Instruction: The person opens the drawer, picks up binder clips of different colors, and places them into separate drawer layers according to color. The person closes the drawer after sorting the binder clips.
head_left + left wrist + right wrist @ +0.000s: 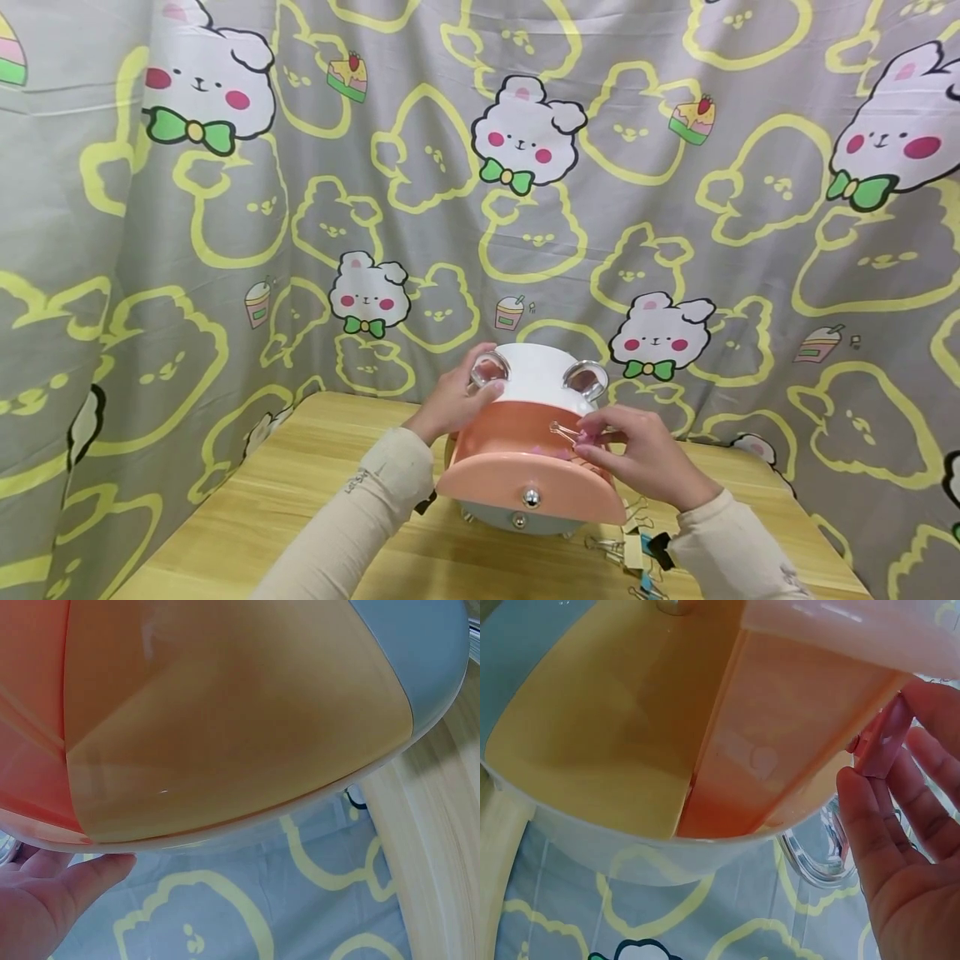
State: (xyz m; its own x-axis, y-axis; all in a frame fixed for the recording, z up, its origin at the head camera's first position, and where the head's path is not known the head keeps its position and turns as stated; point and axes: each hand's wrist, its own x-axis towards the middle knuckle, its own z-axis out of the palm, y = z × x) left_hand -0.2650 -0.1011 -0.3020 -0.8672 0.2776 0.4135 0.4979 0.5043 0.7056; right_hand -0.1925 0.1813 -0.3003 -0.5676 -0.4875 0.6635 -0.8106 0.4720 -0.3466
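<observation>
A small drawer box (542, 371) with a white top and two silver ear-shaped loops stands on the table. Its orange top drawer (495, 482), with a round silver knob, is pulled out and has pink items inside. My left hand (459, 398) grips the box's left side by the ear loop, thumb on the front; the left wrist view shows fingers (97, 877) at the rim. Over the drawer's right side, my right hand (637, 450) pinches a pink binder clip (885, 739), its wire handles pointing left in the head view.
Several binder clips (633, 552), black, blue and pale yellow, lie on the wooden table (300, 483) beside the box, near my right forearm. A black item peeks out left of the box. Below the orange drawer are a yellow drawer (247, 727) and a grey-blue one (487, 517). A patterned curtain (435, 208) hangs behind.
</observation>
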